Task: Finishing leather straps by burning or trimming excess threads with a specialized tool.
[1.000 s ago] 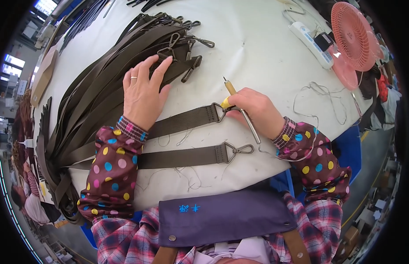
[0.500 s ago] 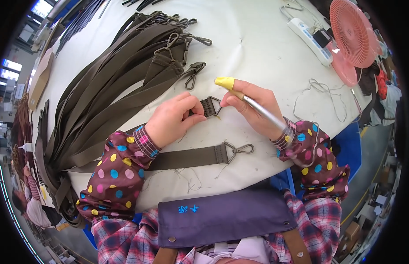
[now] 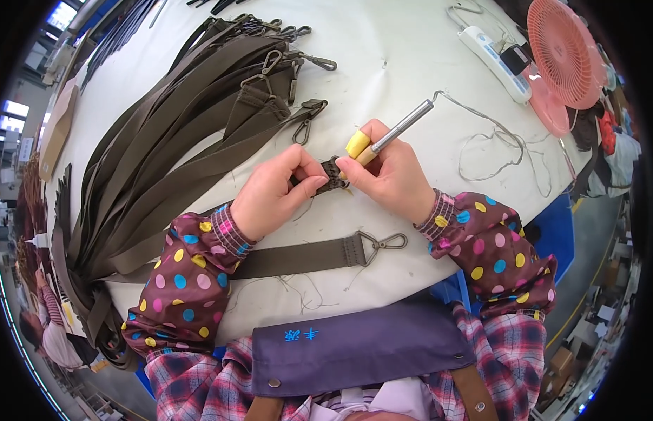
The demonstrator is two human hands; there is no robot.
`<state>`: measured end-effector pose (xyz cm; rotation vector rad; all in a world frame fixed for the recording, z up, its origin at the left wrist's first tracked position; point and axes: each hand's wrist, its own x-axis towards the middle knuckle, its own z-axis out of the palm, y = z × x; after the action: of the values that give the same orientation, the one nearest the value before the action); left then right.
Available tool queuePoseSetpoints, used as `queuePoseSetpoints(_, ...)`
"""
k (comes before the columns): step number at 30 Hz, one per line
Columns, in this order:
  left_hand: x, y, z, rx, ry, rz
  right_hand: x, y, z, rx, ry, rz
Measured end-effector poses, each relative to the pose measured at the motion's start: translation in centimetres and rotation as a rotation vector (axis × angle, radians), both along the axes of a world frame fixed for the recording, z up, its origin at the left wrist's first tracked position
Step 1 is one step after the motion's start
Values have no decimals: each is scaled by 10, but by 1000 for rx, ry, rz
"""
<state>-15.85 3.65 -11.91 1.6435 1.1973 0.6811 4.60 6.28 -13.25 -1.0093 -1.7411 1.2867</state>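
My left hand point(image 3: 279, 189) is closed in a pinch on the stitched end of a dark olive webbing strap point(image 3: 331, 170). In my right hand point(image 3: 393, 175) is a corded pen-shaped tool point(image 3: 409, 122) with a silver barrel and a tan grip, slanting up to the right. Its tip is hidden by the fingers, right at the strap end. Yellow tape point(image 3: 358, 144) wraps one right fingertip. Just below my hands, a second strap point(image 3: 298, 258) lies flat, a metal snap hook point(image 3: 388, 241) on its end.
A large heap of similar straps point(image 3: 151, 133) with metal hooks covers the left of the white table point(image 3: 383, 91). A white power strip point(image 3: 491, 63) and a pink fan point(image 3: 562, 56) stand back right. The tool's grey cord point(image 3: 509, 133) loops near them. Loose threads point(image 3: 309, 298) lie in front.
My right hand has moved left and down to the strap end. The tool has swung from pointing down toward my wrist to rising up and right. My left hand keeps its pinch.
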Motion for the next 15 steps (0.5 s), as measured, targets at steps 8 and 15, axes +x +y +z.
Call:
queuePoseSetpoints(8, 0, -1, 1, 6, 15, -12, 0, -1, 1, 6, -64, 10)
queuePoseSetpoints(15, 1, 0, -1, 5, -6, 6, 0, -1, 2, 11, -91, 18)
